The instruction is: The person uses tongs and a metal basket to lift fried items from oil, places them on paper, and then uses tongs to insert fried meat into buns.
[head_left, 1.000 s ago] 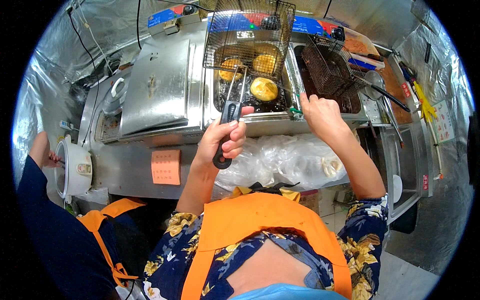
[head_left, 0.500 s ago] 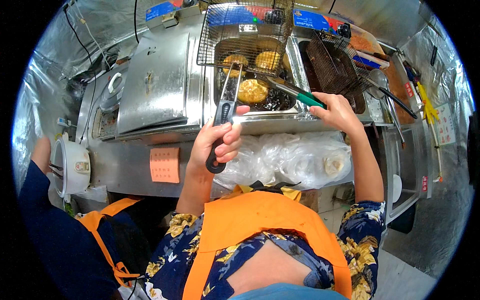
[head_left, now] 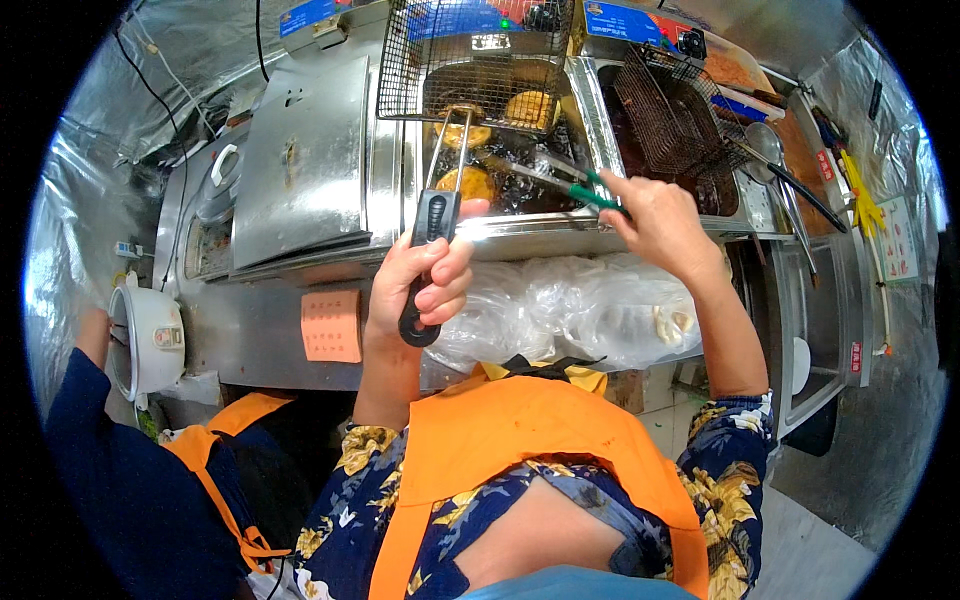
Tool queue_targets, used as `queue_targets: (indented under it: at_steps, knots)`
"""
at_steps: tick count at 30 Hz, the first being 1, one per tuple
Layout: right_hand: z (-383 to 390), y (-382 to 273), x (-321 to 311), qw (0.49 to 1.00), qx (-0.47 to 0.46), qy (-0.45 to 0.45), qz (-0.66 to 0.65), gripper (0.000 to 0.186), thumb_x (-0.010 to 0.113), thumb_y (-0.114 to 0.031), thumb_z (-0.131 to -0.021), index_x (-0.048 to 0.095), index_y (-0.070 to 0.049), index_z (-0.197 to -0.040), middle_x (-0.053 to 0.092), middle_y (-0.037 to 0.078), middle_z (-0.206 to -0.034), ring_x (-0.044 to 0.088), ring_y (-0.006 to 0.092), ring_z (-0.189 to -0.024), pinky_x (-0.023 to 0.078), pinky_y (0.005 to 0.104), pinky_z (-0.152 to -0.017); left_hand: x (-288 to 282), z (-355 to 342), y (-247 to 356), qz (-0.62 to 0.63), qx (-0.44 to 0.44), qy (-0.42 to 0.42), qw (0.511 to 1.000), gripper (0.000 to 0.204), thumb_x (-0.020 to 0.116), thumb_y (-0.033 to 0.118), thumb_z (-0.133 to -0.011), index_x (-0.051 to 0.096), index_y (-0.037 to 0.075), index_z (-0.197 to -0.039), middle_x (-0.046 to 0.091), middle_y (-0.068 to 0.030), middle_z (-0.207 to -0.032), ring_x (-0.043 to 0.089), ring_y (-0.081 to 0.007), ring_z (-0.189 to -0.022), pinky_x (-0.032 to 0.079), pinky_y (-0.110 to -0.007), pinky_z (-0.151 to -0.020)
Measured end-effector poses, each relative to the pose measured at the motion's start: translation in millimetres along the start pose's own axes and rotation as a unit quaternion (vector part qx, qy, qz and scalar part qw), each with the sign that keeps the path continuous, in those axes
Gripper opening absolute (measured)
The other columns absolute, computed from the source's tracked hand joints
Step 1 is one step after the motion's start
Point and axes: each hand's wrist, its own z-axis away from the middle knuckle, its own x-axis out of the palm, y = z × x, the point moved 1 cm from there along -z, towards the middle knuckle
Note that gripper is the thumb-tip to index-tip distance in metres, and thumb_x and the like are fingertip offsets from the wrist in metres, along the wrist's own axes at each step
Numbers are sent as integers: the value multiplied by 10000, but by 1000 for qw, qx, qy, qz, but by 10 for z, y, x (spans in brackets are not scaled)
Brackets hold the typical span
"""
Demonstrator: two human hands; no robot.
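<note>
My left hand (head_left: pixel 432 285) is closed round the black handle of a wire fry basket (head_left: pixel 472 70). The basket is raised over the open oil tank (head_left: pixel 570 222) of a steel fryer. In the dark oil float golden fried patties: a front one (head_left: pixel 465 184) partly behind the basket handle, another (head_left: pixel 530 108) seen through the mesh, and a third (head_left: pixel 468 132) behind the handle wires. My right hand (head_left: pixel 660 222) grips green-handled tongs (head_left: pixel 597 196). Their metal arms are spread over the oil, right of the front patty, with nothing visible between them.
A second fry basket (head_left: pixel 668 110) rests at the right tank, beside a ladle (head_left: pixel 762 145). Bagged items in clear plastic (head_left: pixel 575 310) lie before the fryer. A steel lid (head_left: pixel 305 165) covers the left section. Another person's arm (head_left: pixel 92 340) reaches to a white cooker (head_left: pixel 155 330).
The front patty has shifted left in the oil. The tongs' arms have spread apart and their tips stand clear of it. My left hand still holds the basket up.
</note>
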Motion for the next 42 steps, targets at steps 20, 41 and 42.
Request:
queue_targets:
  at_steps: [20, 41, 42]
  knots:
    - [-30, 622, -1, 879, 248, -96, -396, 449, 637, -278, -814, 608, -69, -1210, 594, -20, -681, 487, 52, -536, 366, 216, -461, 33, -71, 39, -5, 4, -2, 1000, 453, 382, 71, -946, 291, -82, -1362, 438, -43, -738, 398, -41, -480, 389, -190, -395]
    - [7, 464, -122, 971, 166, -11, -173, 432, 620, -225, -752, 638, -86, -1160, 648, 189, -778, 650, 270, -697, 493, 354, -686, 39, -93, 23, -5, 3, -7, 1000, 457, 371, 64, -939, 288, -97, -1358, 449, -52, -739, 413, -47, -478, 409, -191, -395]
    - [2, 462, -115, 973, 167, 0, -162, 435, 629, -225, -753, 636, -89, -1166, 653, 203, -797, 656, 295, -707, 495, 366, -691, 41, -90, 23, -5, 4, -7, 1000, 458, 371, 64, -939, 287, -98, -1358, 449, -52, -739, 414, -46, -478, 410, -191, -395]
